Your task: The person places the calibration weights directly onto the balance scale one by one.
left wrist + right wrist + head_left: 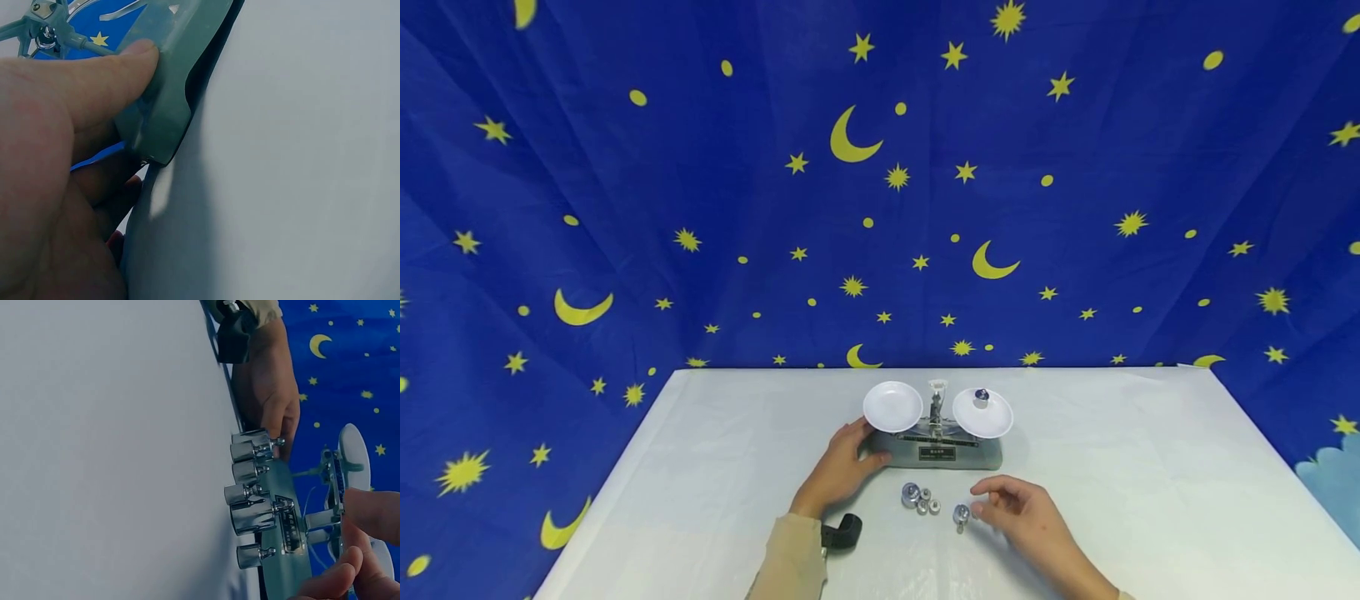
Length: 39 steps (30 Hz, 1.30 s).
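Observation:
A balance scale [936, 450] with a grey-green base and two white pans stands on the table. Its left end is gripped by my left hand [842, 467], the thumb [134, 62] lying on the base [164, 119] and the other fingers behind it. The left pan [892, 407] is bare; the right pan [992, 421], slightly lower in the head view, carries a metal weight [981, 400]. In front of the base my right hand [1026, 517] hovers beside a large metal weight [961, 513], fingers loosely bent, thumb and index apart, nothing between them.
Left of that weight stands a cluster of metal weights, a large one [911, 495] and small ones [935, 507]. Another small weight [249, 555] stands near the right hand. A white cover spreads over the table [700, 500]; a blue star-patterned cloth [925, 317] hangs behind.

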Each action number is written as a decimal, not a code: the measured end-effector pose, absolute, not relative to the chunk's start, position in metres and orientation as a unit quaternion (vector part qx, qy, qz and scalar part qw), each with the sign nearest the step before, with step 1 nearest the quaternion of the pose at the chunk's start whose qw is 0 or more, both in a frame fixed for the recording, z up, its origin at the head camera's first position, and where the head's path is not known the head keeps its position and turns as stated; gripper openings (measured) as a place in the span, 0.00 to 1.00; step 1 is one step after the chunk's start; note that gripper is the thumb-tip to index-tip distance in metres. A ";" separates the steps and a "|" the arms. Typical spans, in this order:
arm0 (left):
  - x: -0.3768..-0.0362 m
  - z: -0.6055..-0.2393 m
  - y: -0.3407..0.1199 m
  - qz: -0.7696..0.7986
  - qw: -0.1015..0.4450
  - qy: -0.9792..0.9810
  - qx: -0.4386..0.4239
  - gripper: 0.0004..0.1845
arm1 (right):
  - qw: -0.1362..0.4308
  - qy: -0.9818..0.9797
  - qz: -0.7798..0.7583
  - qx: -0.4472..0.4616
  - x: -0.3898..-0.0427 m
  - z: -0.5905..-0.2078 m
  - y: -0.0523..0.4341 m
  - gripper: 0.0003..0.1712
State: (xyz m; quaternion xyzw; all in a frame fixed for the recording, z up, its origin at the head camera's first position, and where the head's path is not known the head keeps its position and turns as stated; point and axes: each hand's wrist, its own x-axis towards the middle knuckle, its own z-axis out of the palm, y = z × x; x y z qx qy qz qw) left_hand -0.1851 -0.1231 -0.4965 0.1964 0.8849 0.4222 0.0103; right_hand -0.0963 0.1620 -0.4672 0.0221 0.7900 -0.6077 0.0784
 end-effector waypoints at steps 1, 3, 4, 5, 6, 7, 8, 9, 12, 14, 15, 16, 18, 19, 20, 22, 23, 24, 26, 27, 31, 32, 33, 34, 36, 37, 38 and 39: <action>-0.185 -0.497 -0.123 0.422 0.012 0.885 0.196 0.34 | 0.084 0.788 -0.609 0.021 -0.097 -0.468 0.162 0.16; -0.185 -0.497 -0.123 0.422 0.013 0.886 0.194 0.34 | 0.097 0.785 -0.611 0.016 -0.097 -0.470 0.163 0.16; -0.185 -0.497 -0.123 0.422 0.013 0.885 0.194 0.34 | 0.102 0.784 -0.612 0.011 -0.097 -0.471 0.164 0.16; -0.185 -0.498 -0.123 0.421 0.015 0.886 0.192 0.34 | 0.106 0.783 -0.613 0.006 -0.097 -0.473 0.164 0.16; -0.185 -0.498 -0.123 0.420 0.015 0.887 0.192 0.34 | 0.111 0.781 -0.615 0.002 -0.097 -0.474 0.164 0.16; -0.186 -0.499 -0.123 0.419 0.015 0.888 0.191 0.34 | 0.115 0.780 -0.616 -0.002 -0.097 -0.475 0.164 0.16; -0.186 -0.499 -0.123 0.418 0.014 0.888 0.191 0.34 | 0.119 0.779 -0.616 -0.005 -0.097 -0.476 0.164 0.16; -0.186 -0.499 -0.123 0.418 0.013 0.888 0.191 0.34 | 0.121 0.779 -0.616 -0.008 -0.097 -0.476 0.165 0.16; -0.185 -0.500 -0.123 0.417 0.010 0.888 0.193 0.34 | 0.128 0.782 -0.610 -0.009 -0.097 -0.478 0.165 0.16; -0.185 -0.500 -0.123 0.417 0.011 0.888 0.192 0.34 | 0.131 0.787 -0.602 -0.011 -0.097 -0.478 0.165 0.15; -0.185 -0.500 -0.123 0.416 0.014 0.889 0.190 0.35 | 0.133 0.789 -0.600 -0.011 -0.097 -0.478 0.165 0.15; -0.184 -0.500 -0.123 0.416 0.013 0.889 0.191 0.35 | 0.134 0.792 -0.596 -0.012 -0.098 -0.478 0.165 0.15; -0.184 -0.499 -0.123 0.414 0.012 0.890 0.193 0.35 | 0.138 0.796 -0.589 -0.015 -0.098 -0.478 0.165 0.14; -0.185 -0.499 -0.123 0.413 0.014 0.890 0.191 0.35 | 0.139 0.797 -0.587 -0.016 -0.099 -0.479 0.165 0.14; -0.185 -0.499 -0.123 0.414 0.013 0.890 0.192 0.35 | 0.140 0.800 -0.584 -0.016 -0.099 -0.479 0.165 0.14; -0.185 -0.499 -0.123 0.416 0.011 0.888 0.194 0.35 | 0.141 0.804 -0.578 -0.018 -0.099 -0.479 0.165 0.14; -0.185 -0.498 -0.123 0.417 0.011 0.888 0.192 0.35 | 0.141 0.805 -0.576 -0.019 -0.099 -0.480 0.165 0.14; -0.185 -0.498 -0.123 0.417 0.012 0.888 0.192 0.35 | 0.140 0.807 -0.573 -0.020 -0.099 -0.480 0.164 0.14; -0.185 -0.498 -0.123 0.420 0.014 0.887 0.191 0.35 | 0.136 0.810 -0.570 -0.020 -0.099 -0.481 0.164 0.14; -0.185 -0.498 -0.123 0.420 0.012 0.887 0.192 0.35 | 0.134 0.811 -0.569 -0.020 -0.099 -0.481 0.164 0.14; -0.186 -0.498 -0.123 0.419 0.013 0.887 0.195 0.35 | 0.124 0.817 -0.563 -0.023 -0.100 -0.482 0.164 0.14; -0.186 -0.498 -0.123 0.418 0.014 0.887 0.194 0.35 | 0.122 0.817 -0.562 -0.024 -0.100 -0.483 0.164 0.14; -0.186 -0.497 -0.123 0.418 0.014 0.887 0.194 0.35 | 0.120 0.819 -0.561 -0.025 -0.101 -0.483 0.164 0.14; -0.186 -0.497 -0.123 0.417 0.017 0.888 0.192 0.35 | 0.117 0.821 -0.558 -0.026 -0.101 -0.484 0.164 0.14; -0.186 -0.497 -0.123 0.415 0.018 0.889 0.193 0.35 | 0.112 0.825 -0.553 -0.027 -0.101 -0.484 0.163 0.14; -0.185 -0.496 -0.123 0.414 0.018 0.889 0.192 0.35 | 0.109 0.827 -0.551 -0.026 -0.101 -0.485 0.163 0.14; -0.185 -0.496 -0.123 0.414 0.019 0.890 0.190 0.35 | 0.106 0.830 -0.547 -0.025 -0.101 -0.485 0.163 0.13; -0.185 -0.496 -0.122 0.413 0.019 0.890 0.190 0.35 | 0.102 0.833 -0.544 -0.024 -0.101 -0.485 0.163 0.13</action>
